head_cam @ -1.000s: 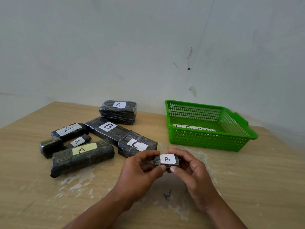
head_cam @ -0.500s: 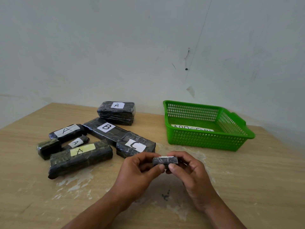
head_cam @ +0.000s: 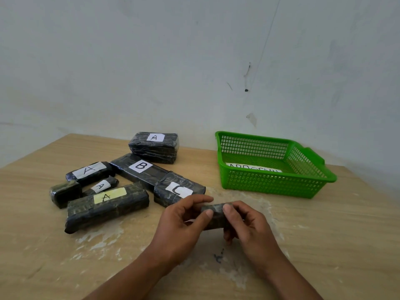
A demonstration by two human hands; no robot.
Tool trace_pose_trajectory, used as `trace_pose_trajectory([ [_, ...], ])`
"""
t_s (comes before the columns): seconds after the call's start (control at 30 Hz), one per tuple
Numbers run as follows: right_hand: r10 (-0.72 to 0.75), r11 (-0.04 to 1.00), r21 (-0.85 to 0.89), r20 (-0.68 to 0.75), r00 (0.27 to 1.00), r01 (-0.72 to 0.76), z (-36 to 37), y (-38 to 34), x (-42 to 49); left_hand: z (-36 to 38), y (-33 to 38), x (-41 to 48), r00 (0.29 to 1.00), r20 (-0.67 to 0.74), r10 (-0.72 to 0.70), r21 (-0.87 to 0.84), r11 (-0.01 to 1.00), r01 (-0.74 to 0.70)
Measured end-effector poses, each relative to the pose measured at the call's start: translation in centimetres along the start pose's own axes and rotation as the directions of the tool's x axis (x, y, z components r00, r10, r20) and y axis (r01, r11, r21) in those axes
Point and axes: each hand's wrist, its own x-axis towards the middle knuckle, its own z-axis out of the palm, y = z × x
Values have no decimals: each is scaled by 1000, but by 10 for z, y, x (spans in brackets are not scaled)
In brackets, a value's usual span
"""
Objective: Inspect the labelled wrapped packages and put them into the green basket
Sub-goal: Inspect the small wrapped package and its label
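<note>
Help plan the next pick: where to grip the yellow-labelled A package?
From above, across the width of the yellow-labelled package, right of its middle. It lies flat and long, and the small A package crowds its far left side.

In the green basket (head_cam: 275,185), its near wall hides the lower half of the lettered paper strip (head_cam: 255,170) from us. Left of the basket, our left hand (head_cam: 179,224) covers part of the C label (head_cam: 178,189).

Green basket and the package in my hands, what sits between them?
Nothing: the head view shows only bare, scuffed table between the green basket and the held package.
</note>
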Motion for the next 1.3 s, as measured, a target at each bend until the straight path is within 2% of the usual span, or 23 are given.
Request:
trace_pose_trajectory([
  [0.23,-8,999,42,16,1000,7,0,-1,-1,2,2,1,998,-57,-18,-1,1000,18],
  [0.53,-65,994,-89,-65,996,59,0,9,3,5,-4,1,996,-16,-91,-27,996,90],
  [0.73,-92,993,-81,-55,994,88,0,7,2,3,-1,-2,985,136,-110,-99,987,124],
  [0.9,-46,998,-48,-37,998,44,1,6,-1,5,2,-3,990,97,-102,-74,991,110],
  [1.1,-66,995,-72,-47,997,62,2,5,-1,5,4,-4,989,95,-117,-97,987,126],
  [1.3,-65,998,2,28,997,65,2,6,-2,4,1,-1,988,81,-128,-161,977,140],
])
